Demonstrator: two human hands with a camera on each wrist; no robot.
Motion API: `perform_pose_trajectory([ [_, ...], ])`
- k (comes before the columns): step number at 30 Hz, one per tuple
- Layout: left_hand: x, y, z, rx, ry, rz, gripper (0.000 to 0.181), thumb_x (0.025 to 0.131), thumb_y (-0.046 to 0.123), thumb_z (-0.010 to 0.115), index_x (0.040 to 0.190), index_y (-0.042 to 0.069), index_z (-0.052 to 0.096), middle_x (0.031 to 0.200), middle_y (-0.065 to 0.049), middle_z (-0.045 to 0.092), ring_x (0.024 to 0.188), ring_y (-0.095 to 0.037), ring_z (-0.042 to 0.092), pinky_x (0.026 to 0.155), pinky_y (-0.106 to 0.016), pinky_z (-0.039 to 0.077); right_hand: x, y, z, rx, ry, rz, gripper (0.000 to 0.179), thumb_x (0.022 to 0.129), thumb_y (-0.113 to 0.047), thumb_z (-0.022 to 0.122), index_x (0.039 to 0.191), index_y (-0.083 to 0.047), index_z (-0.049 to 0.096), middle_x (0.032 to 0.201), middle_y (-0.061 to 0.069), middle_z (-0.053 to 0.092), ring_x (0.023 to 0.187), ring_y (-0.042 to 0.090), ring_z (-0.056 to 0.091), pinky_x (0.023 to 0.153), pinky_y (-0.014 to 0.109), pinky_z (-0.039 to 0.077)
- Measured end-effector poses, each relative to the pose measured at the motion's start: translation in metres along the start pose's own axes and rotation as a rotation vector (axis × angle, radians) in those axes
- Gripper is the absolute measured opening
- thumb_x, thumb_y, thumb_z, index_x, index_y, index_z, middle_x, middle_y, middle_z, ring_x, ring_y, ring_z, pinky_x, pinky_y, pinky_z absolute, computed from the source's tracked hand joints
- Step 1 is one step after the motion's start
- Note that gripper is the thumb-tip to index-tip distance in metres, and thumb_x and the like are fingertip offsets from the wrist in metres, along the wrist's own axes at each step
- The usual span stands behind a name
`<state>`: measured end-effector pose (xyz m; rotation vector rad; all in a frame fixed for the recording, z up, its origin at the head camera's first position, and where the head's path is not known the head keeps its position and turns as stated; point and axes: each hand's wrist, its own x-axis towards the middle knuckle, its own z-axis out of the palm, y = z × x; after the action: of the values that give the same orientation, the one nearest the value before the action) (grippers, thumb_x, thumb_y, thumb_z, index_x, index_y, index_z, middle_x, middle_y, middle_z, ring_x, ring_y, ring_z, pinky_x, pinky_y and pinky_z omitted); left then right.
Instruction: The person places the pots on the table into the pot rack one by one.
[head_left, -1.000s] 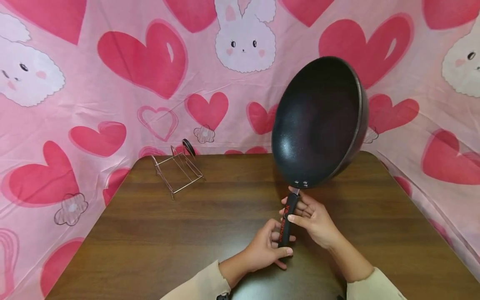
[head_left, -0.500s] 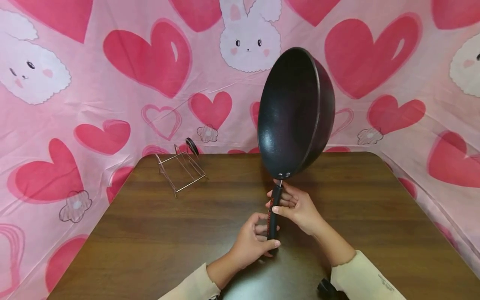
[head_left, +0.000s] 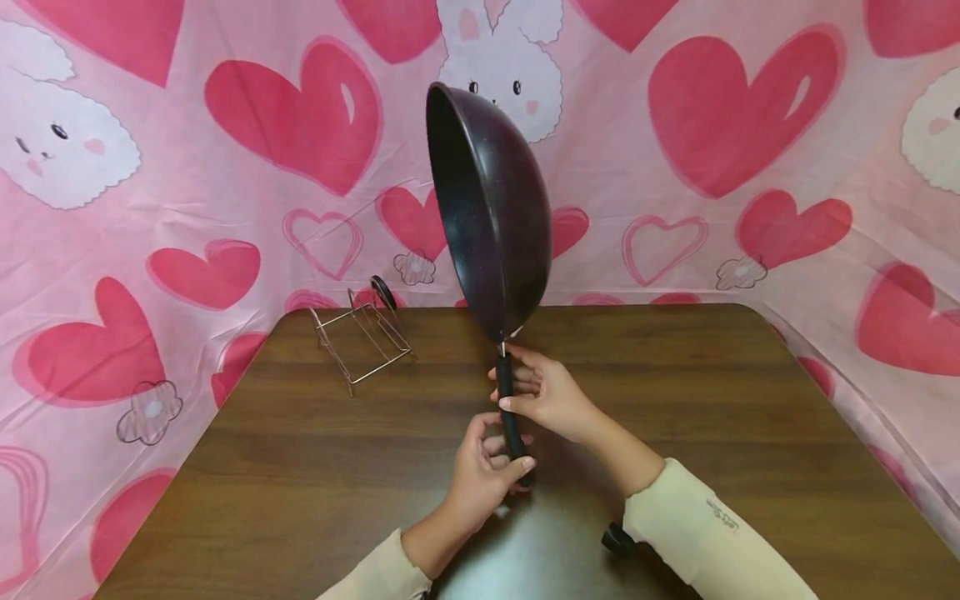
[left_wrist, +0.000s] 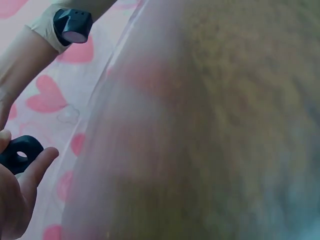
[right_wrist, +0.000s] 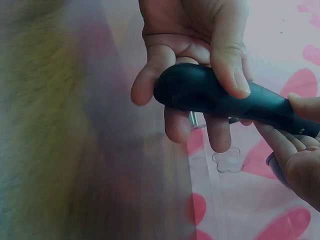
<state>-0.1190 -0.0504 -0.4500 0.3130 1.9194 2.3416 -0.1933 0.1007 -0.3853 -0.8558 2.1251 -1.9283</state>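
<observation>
A dark wok (head_left: 517, 208) stands raised above the table in the head view, its bowl up and its black handle (head_left: 506, 379) pointing down. It is seen nearly edge-on, the hollow side facing left. My right hand (head_left: 558, 402) pinches the upper handle, just below the bowl. Lower down, my left hand (head_left: 478, 475) holds the handle's end between thumb and fingers. The left wrist view catches the handle's end with its hanging hole (left_wrist: 31, 145). Both hands appear on the handle (right_wrist: 200, 92) in the right wrist view, where most of the bowl is out of sight.
A small metal wire rack (head_left: 363, 346) sits at the back left of the wooden table (head_left: 300, 475), a black round piece (head_left: 384, 293) at its rear corner. Pink heart-patterned cloth (head_left: 675, 258) hangs behind and beside the table. A black wrist device (head_left: 617, 540) juts from the right sleeve.
Both hands have carried the wok leftward and turned it about its handle. The inside faced me more before; now the outer side shows on the right. The rack has stayed put.
</observation>
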Motion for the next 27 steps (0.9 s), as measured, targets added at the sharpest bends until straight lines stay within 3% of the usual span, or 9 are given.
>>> perform_pose_trajectory([
  [7,0.003,0.003,-0.015,0.021,0.108,0.051,0.056,0.082,-0.013,0.07,0.126,0.0,0.039,0.113,-0.035,0.062,0.093,-0.046,0.066,0.058,-0.038,0.059,0.025,-0.006,0.015,-0.006,-0.052,0.013,0.075,0.084,0.01,0.069,0.148,0.001,0.031,0.121,0.018,0.064,0.098,0.028,0.069,0.087,0.036,0.055],
  [14,0.006,0.011,-0.036,0.034,0.194,0.086,0.057,0.081,-0.014,0.07,0.126,0.001,0.04,0.111,-0.037,0.06,0.095,-0.047,0.065,0.059,-0.038,0.059,0.053,-0.013,0.033,-0.007,-0.098,-0.012,0.068,0.083,0.012,0.069,0.142,0.001,0.036,0.118,0.019,0.064,0.095,0.028,0.069,0.084,0.037,0.056],
  [21,0.003,0.017,-0.054,0.019,0.269,0.072,0.059,0.08,-0.015,0.07,0.126,0.002,0.038,0.11,-0.036,0.061,0.085,-0.029,0.071,0.059,-0.038,0.059,0.075,-0.015,0.052,0.035,-0.153,-0.01,0.064,0.08,0.016,0.07,0.134,0.002,0.038,0.115,0.022,0.064,0.092,0.03,0.07,0.079,0.037,0.057],
  [27,0.001,0.02,-0.065,-0.029,0.303,0.086,0.058,0.081,-0.016,0.069,0.127,0.002,0.037,0.108,-0.033,0.063,0.08,-0.024,0.071,0.062,-0.04,0.059,0.09,-0.017,0.063,0.082,-0.21,-0.003,0.066,0.078,0.018,0.07,0.134,0.004,0.038,0.114,0.024,0.064,0.092,0.034,0.069,0.079,0.037,0.057],
])
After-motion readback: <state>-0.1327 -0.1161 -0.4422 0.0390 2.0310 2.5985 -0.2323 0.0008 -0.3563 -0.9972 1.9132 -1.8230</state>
